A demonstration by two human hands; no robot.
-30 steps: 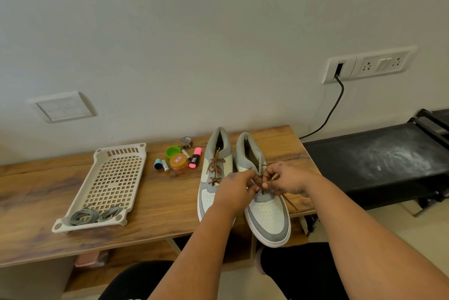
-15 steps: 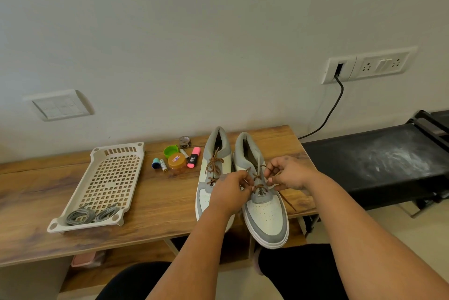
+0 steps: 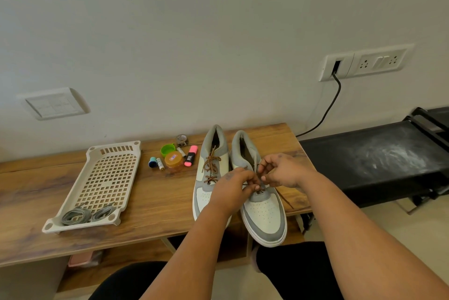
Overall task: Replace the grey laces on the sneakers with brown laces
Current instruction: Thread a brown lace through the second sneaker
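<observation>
Both hands work at the lower eyelets of the right-hand sneaker (image 3: pixel 261 202). The left hand (image 3: pixel 233 188) has its fingers curled, thumb and forefinger pinching the brown lace (image 3: pixel 283 196) at the eyelet row; the right hand (image 3: pixel 283 172) pinches the same lace from the opposite side, fingertips almost touching those of the left. The lacing point lies directly between the two hands, equally near to each. The sneaker's long axis runs from the person toward the wall, toe nearest and overhanging the edge of the wooden table (image 3: pixel 158 202); the remaining open eyelets lie beyond the fingers, toward the heel. One free end of the lace trails to the right across the table top. The left-hand sneaker (image 3: pixel 213 154), touching or just beside the first, already carries brown lacing. The perforated tray (image 3: pixel 109 173), well apart to the left, holds the two coiled grey laces (image 3: pixel 85 213) at its near end.
</observation>
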